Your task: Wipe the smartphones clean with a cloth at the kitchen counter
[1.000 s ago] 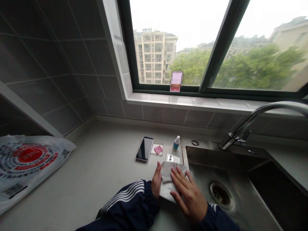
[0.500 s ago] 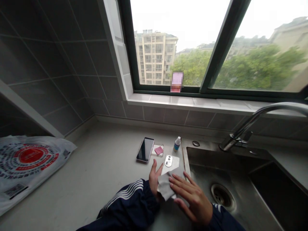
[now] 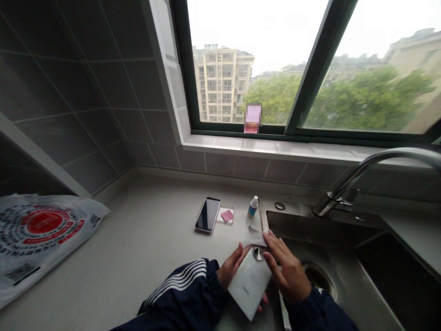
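Note:
My left hand (image 3: 231,269) is closed around a pale smartphone (image 3: 248,286), its thumb along the left edge and fingertips showing past the lower right edge. The phone's back faces up, tilted, with a shiny camera bump (image 3: 257,253) at the top. My right hand (image 3: 287,266) is at the phone's upper right, fingers stretched out and thumb apart close to the camera bump. A grey wiping cloth (image 3: 255,237) shows just beyond the phone, by my right fingertips; whether they touch it, I cannot tell.
A second smartphone (image 3: 208,214) lies screen up on the counter (image 3: 148,225), beside a clear case (image 3: 231,219) with a pink square (image 3: 227,215) on it. A small spray bottle (image 3: 252,207) stands near the sink (image 3: 330,230). A faucet (image 3: 341,184) rises behind. A plastic bag (image 3: 44,234) lies left.
The pale smartphone has come closer to me and turned, baring its back. The cloth has slid off toward the far end. My right hand has moved up and right.

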The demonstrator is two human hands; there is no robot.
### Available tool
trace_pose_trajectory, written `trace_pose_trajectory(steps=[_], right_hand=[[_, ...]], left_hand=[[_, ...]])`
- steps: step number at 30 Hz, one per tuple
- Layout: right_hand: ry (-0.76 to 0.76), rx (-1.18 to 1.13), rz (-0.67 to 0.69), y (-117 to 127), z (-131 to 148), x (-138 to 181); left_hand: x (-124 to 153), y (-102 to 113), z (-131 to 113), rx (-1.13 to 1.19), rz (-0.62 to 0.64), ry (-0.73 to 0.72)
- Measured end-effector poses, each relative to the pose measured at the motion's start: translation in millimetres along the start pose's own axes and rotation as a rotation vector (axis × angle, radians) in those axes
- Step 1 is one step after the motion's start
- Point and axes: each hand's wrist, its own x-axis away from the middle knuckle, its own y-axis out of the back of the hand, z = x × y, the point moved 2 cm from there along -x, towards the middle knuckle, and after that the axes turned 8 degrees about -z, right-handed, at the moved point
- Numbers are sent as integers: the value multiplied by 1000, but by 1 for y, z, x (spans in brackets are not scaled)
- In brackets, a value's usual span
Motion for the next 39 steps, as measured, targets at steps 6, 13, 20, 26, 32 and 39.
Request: trace_pose_trajectory(steps=[6, 13, 20, 26, 32, 39], right_hand=[[-444, -508, 42, 10, -2, -8], [-721, -812, 16, 12, -4, -12], [-810, -879, -123, 5, -7, -4], [-876, -836, -194, -1, -16, 2], [-858, -697, -210, -2, -18, 3], [-624, -485, -95, -8, 8, 8]], left_hand=[[-2, 1, 8, -54, 47, 87], [-5, -2, 4, -54, 167, 9], [-4, -1, -8, -24, 152, -58], [-4, 0, -11, 32, 100, -116], [-7, 6, -10, 72, 76, -133], [-11, 13, -6, 136, -76, -208]])
